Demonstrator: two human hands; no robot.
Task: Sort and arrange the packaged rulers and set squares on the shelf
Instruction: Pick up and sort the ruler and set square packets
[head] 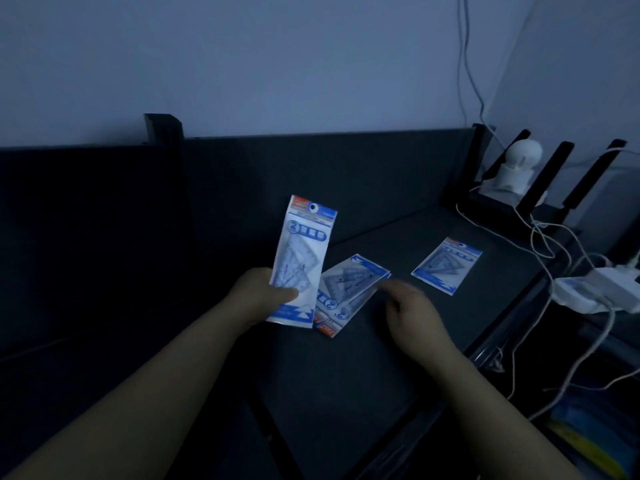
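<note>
1. The room is dim, and a dark shelf (398,341) fills most of the view.
2. The left hand (258,294) holds one packaged set square (304,258) up above the shelf. The pack stands almost upright, with its hang hole at the top.
3. The left grip is clamped on the low part of that pack. The thumb lies across the front and the other fingers are behind it.
4. A small pile of packs (349,292) lies flat on the shelf, just to the right of the held pack. They overlap each other and are fanned out a bit. How many are in the pile is hard to tell.
5. The right hand (412,313) is just above the shelf, next to the right side of the pile. It is blurry. The fingers look a little curled and nothing shows in them, so the right grip looks apart. You cannot tell if the fingertips touch the pile.
6. One more pack (446,265) lies flat by itself farther right on the shelf, well apart from the pile.
7. A small white camera (516,168) sits at the far right corner, and white cables (554,244) run down past the right edge of the shelf.
</note>
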